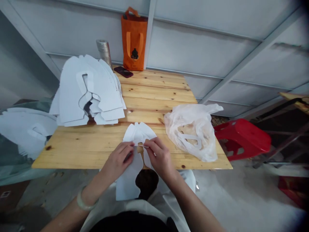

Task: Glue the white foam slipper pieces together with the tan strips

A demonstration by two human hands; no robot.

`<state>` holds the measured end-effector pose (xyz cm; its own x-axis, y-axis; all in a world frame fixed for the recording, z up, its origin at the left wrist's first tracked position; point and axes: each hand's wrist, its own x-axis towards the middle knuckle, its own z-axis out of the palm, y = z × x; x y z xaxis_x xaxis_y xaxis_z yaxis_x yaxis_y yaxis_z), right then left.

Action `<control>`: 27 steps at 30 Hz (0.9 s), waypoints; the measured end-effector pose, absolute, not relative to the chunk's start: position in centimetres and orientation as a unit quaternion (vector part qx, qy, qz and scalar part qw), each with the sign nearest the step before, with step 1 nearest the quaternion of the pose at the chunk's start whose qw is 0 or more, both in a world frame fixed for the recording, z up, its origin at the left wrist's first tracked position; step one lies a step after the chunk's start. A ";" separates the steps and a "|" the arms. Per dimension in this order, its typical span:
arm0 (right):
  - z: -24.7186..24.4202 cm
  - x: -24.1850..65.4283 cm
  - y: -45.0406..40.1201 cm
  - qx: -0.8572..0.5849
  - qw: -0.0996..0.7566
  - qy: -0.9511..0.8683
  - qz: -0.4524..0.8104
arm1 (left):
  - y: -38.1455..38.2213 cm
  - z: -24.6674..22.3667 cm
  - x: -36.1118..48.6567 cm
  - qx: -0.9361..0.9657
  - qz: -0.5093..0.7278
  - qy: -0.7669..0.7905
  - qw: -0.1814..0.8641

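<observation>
A white cut-out sheet (pixel 127 183) lies over the table's front edge and hangs toward my lap, with a wavy opening down its middle. My left hand (pixel 122 158) pinches the sheet at the left of its small upper slot. On the slot's right side, my right hand (pixel 158 156) pinches a small white edge or strip between thumb and fingers. The sheet's notched, rounded top (pixel 139 130) rests on the wood beyond my fingertips. A stack of similar white sheets (pixel 70 93) sits at the table's left.
The wooden table (pixel 154 96) also bears a crumpled plastic bag (pixel 205 135) with white pieces, a phone (pixel 123 72), a silvery cylinder (pixel 104 51) and an orange bag (pixel 134 42). More sheets (pixel 24 125) lie left. A red stool (pixel 251 137) stands right.
</observation>
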<state>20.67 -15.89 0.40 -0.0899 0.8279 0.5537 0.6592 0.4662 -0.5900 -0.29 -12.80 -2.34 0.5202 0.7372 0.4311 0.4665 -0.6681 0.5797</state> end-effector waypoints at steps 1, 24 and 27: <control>0.6 20.7 -15.8 -0.500 0.440 -0.741 0.089 | -12.8 -2.3 -0.3 0.847 0.341 0.355 0.202; 0.3 18.9 -25.8 -0.464 0.438 -0.733 0.235 | -12.8 -1.9 -0.7 0.889 0.314 0.309 0.125; 0.7 19.6 -26.8 -0.439 0.415 -0.734 0.308 | -12.8 -2.0 -0.9 0.896 0.304 0.302 0.120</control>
<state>19.57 -26.77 0.73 -0.2691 0.9013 0.3394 0.3889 0.4241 -0.8179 -0.92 -12.84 -1.99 0.6329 0.6133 0.4725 0.4670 -0.7892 0.3987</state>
